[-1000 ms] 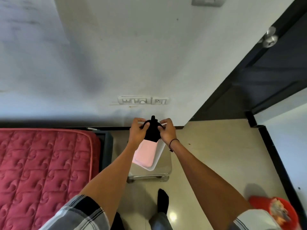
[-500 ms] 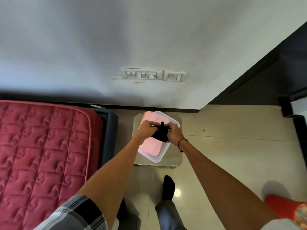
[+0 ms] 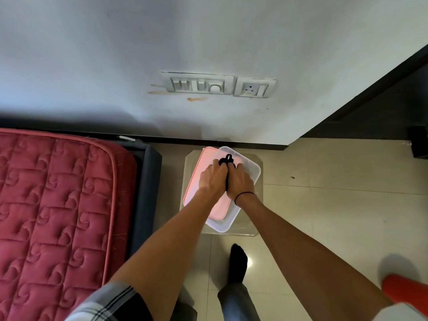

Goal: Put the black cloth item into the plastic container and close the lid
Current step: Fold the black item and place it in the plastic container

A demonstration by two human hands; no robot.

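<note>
Both hands pressed side by side over the open container (image 3: pixel 249 169), backs up. Left hand (image 3: pixel 212 180) and right hand (image 3: pixel 239 181) closed on the black cloth (image 3: pixel 228 159), pinched between them. Cloth mostly hidden under the fingers; a small loop pokes out past the knuckles, low over the container's far end. Whether it touches the bottom cannot be told. Pink lid (image 3: pixel 206 165) lying partly under the clear container, off to its left, both on a small stool (image 3: pixel 257 205) near the wall. Thin black band on the right wrist. Red mattress (image 3: pixel 58 205) at left.
</note>
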